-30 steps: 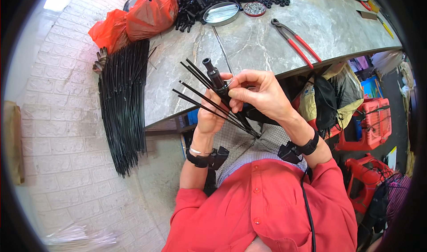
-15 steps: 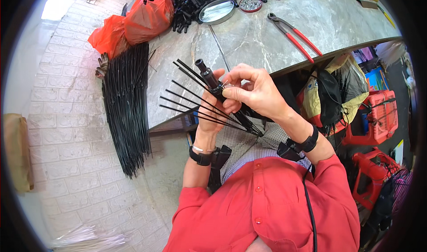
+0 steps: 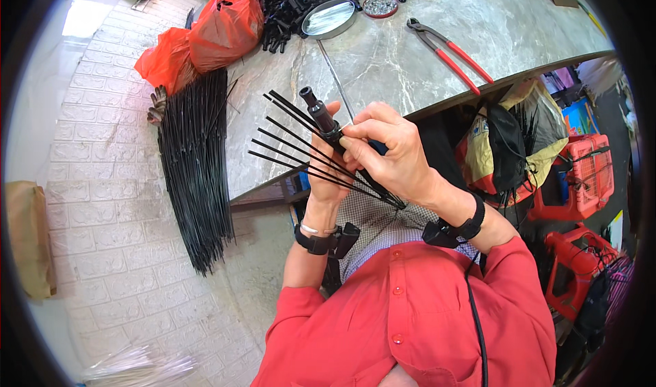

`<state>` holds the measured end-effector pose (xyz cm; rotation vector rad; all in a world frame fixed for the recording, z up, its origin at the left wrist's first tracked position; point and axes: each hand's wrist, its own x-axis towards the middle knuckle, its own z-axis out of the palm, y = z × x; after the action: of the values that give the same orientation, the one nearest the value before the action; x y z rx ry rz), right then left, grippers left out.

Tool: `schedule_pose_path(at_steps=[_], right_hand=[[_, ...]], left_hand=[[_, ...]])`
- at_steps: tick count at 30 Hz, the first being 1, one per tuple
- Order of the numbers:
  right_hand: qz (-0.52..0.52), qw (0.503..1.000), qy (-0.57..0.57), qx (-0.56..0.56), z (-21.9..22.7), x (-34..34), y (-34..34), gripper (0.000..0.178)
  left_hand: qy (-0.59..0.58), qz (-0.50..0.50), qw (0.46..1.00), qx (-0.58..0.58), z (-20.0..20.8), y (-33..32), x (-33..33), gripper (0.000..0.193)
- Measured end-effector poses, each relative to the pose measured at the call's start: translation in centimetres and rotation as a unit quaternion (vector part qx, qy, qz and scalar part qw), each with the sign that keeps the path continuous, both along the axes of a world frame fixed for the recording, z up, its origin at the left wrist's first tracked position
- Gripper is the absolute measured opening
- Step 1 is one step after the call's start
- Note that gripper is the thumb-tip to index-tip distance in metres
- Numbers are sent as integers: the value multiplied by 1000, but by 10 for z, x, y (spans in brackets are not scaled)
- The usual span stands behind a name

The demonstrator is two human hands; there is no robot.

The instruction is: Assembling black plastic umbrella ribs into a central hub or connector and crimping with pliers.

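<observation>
My left hand (image 3: 326, 171) is closed around a black stepped plastic tube that looks like an umbrella runner (image 3: 318, 112), its narrow end tilted up to the left. Several thin black ribs (image 3: 290, 156) fan out leftward across that hand, their other ends gathered below it over my lap. With thumb and forefinger pinched at the runner's collar, my right hand (image 3: 391, 148) appears to hold a thin metal wire (image 3: 347, 124), mostly hidden by the fingers.
Pincers (image 3: 447, 55) with red handles lie on the grey table (image 3: 383, 62). Farther back are a dish of thin wires (image 3: 329, 19), a dish of small metal pieces (image 3: 380, 5) and piled black parts (image 3: 290, 11). Black rods (image 3: 195, 175) overhang the left edge beside orange bags (image 3: 225, 31).
Both hands keep their place at the runner. My right fingers have closed in nearer its collar, and less of the wire shows. The ribs have shifted slightly.
</observation>
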<state>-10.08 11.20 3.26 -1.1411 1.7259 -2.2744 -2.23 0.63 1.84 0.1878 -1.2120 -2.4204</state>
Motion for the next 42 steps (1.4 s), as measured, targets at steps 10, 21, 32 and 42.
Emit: schedule_pose_path(at_steps=[10,21,32,42], right_hand=[[55,985,-163,-23,9,0,5,10],[40,992,-116,15,6,-8,6,12],[241,936,-255,-22,16,-14,20,9],[265,941,-208,-14,26,21,33,9]], left_hand=[[62,-63,994,60,2,2,-12,47],[6,-80,989,-123,18,3,-12,113],[30,-11,990,-134,19,22,-2,71],[100,-15,978,-181,18,28,34,52]])
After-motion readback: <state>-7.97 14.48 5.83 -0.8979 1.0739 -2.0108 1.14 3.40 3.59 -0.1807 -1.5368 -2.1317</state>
